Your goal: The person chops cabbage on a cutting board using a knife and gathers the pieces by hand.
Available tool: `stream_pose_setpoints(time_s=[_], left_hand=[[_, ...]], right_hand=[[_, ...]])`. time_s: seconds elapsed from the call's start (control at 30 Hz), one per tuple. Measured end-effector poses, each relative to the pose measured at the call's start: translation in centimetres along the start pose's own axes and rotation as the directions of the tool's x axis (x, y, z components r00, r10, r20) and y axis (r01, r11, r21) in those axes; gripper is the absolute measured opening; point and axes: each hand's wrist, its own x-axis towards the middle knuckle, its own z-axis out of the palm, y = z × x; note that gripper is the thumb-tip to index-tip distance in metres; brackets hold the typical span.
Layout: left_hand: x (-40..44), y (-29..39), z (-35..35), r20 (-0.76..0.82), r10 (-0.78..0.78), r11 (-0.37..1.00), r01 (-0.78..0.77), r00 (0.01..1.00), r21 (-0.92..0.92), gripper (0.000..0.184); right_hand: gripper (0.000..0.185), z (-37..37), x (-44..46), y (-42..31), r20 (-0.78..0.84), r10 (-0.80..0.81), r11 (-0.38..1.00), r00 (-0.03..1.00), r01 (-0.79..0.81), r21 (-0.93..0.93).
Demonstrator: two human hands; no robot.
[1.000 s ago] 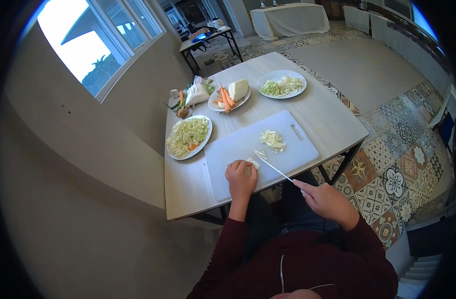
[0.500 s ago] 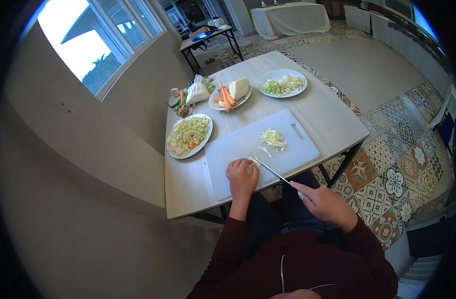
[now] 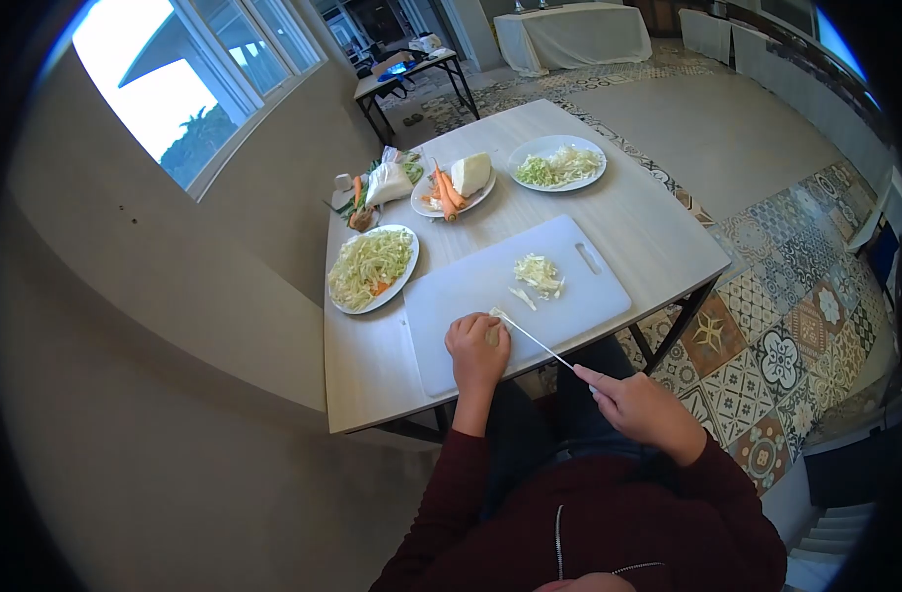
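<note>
Cabbage (image 3: pixel 497 313) lies pinned under the left hand (image 3: pixel 478 351), beside the knife (image 3: pixel 537 341) grasped by the right hand (image 3: pixel 640 403), apparently mid-slicing, and the next cut likely calls for edging the pinning hand back.

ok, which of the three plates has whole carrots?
The middle plate: carrots lie on it beside a large pale chunk. The plate nearest the left hand and the far-right plate both hold shreds.
</note>
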Motion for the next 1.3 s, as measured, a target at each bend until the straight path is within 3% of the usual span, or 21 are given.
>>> stream_pose_setpoints(time_s=[0.13,0.23,0.33,0.43,0.53,0.9,1.03,1.3], left_hand=[[0.0,-0.1,0.1,0.0,-0.002,1.0,0.002,1.0,0.007,0.009],[0.0,0.1,-0.1,0.019,-0.044,0.999,0.043,0.999,0.019,0.008],[0.0,0.2,0.0,-0.041,-0.014,0.999,0.015,0.999,0.041,0.007],[-0.1,-0.1,0.0,0.007,-0.024,1.0,0.024,1.0,0.011,0.007],[-0.1,-0.3,0.1,0.014,-0.017,1.0,0.017,1.0,0.012,0.008],[-0.1,-0.3,0.0,0.017,-0.012,1.0,0.012,1.0,0.015,0.009],[-0.2,-0.3,-0.1,0.018,0.001,1.0,-0.002,1.0,0.028,0.009],[-0.2,-0.3,-0.1,0.002,0.0,1.0,0.0,1.0,0.017,0.009]], right_hand=[[0.042,-0.8,-0.3,-0.5,0.013,0.015,1.0,1.0,-0.015,0.002],[0.043,-1.4,-0.7,0.4,-0.023,-0.057,0.997,0.998,0.058,0.052],[0.041,-3.3,-0.7,-0.1,0.112,0.059,0.988,0.992,-0.074,0.134],[0.043,-3.4,-0.4,0.4,0.137,0.059,0.984,0.989,-0.081,0.157],[0.042,-2.5,0.9,1.3,0.076,-0.052,0.981,0.996,0.037,0.188],[0.042,1.9,6.7,0.7,0.005,-0.1,0.991,0.995,0.1,0.089],[0.042,2.1,6.6,-0.2,0.033,-0.046,0.999,0.998,0.046,0.011],[0.042,0.2,3.5,0.0,0.03,-0.041,0.998,0.999,0.039,0.056]])
